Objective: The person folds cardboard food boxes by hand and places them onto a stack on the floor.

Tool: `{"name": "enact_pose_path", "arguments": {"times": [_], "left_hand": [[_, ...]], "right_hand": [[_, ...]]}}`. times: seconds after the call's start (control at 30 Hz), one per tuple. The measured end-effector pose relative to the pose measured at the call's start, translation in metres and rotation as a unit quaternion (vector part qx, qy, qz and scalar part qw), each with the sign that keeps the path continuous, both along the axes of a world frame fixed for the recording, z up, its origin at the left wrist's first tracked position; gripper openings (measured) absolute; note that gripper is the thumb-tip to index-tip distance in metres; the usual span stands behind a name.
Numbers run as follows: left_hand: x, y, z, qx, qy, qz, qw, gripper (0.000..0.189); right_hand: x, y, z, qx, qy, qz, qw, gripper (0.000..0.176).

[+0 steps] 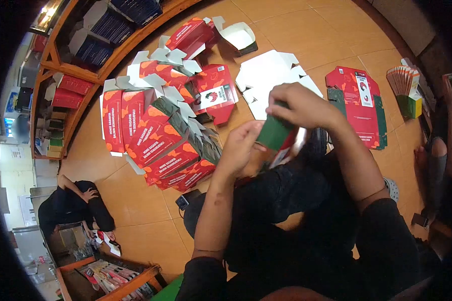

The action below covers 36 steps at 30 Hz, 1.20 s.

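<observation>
Though its lower end blurs | left grip [240, 149], right grip [300, 106] hold green-sided box [275, 132] | partly covered

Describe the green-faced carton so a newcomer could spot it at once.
On the tiled floor, find the big cluster of red boxes. Just right of it in the picture, the left hand and the right hand hold the carton between them. It turns a plain green face to the camera and, unlike the red boxes, is held in both hands.
</observation>
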<state>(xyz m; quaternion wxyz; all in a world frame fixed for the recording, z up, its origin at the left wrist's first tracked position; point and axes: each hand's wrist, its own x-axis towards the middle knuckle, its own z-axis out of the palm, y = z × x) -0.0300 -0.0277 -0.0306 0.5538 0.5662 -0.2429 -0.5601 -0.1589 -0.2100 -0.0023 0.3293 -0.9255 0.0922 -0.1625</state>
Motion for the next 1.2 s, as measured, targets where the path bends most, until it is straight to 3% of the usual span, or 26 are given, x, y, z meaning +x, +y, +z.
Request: {"name": "enact_pose_path", "arguments": {"times": [0.03,0.07,0.1,0.13,0.2,0.23,0.27,0.33,0.43,0.6,0.67,0.83,1.0,1.2], "left_hand": [[0.004,0.003,0.010,-0.001,-0.001,0.000,1.000,0.018],[0.005,0.007,0.024,-0.059,-0.344,0.134,0.928,0.020],[0.004,0.010,0.031,-0.109,-0.636,0.250,0.722,0.023],[-0.001,0.014,0.027,-0.109,-0.635,0.249,0.723,0.023],[-0.015,0.021,0.017,-0.250,-0.577,0.353,0.693,0.028],[-0.024,0.023,0.016,-0.205,-0.524,0.274,0.780,0.036],[-0.031,0.016,0.010,-0.204,-0.526,0.279,0.778,0.036],[-0.036,-0.001,-0.004,-0.159,-0.306,0.283,0.895,0.041],[-0.026,-0.002,-0.005,-0.128,-0.239,0.266,0.925,0.045],[-0.010,-0.003,-0.009,-0.185,-0.213,0.247,0.927,0.040],[-0.006,-0.001,-0.020,-0.228,-0.325,0.206,0.895,0.030],[-0.014,-0.006,-0.015,-0.154,-0.300,0.383,0.860,0.023],[-0.006,0.000,-0.013,-0.169,-0.308,0.359,0.865,0.012],[-0.017,0.002,0.001,-0.212,-0.472,0.268,0.813,0.007]], "right_hand": [[0.000,-0.006,0.001,0.027,0.009,-0.017,0.999,0.026],[0.001,-0.010,-0.001,-0.009,-0.053,-0.079,0.995,0.027],[-0.001,-0.013,0.005,0.021,-0.070,-0.133,0.988,0.027],[-0.002,-0.014,0.011,0.052,-0.087,-0.185,0.977,0.027],[-0.002,-0.013,0.013,0.039,-0.145,-0.229,0.962,0.027],[-0.003,-0.009,0.020,0.077,-0.139,-0.252,0.955,0.028],[-0.004,-0.004,0.024,0.114,-0.131,-0.273,0.946,0.029],[-0.004,0.003,0.022,0.137,-0.123,-0.255,0.949,0.028],[0.000,0.013,0.018,0.186,-0.180,-0.210,0.943,0.025],[0.007,0.023,0.013,0.128,-0.161,-0.144,0.968,0.021],[0.006,0.028,0.012,0.010,-0.131,-0.127,0.983,0.019],[0.004,0.035,0.018,-0.001,-0.096,-0.108,0.990,0.019],[0.009,0.041,0.009,-0.026,-0.117,-0.075,0.990,0.017],[0.009,0.043,0.006,-0.046,-0.128,-0.050,0.989,0.016]]}}
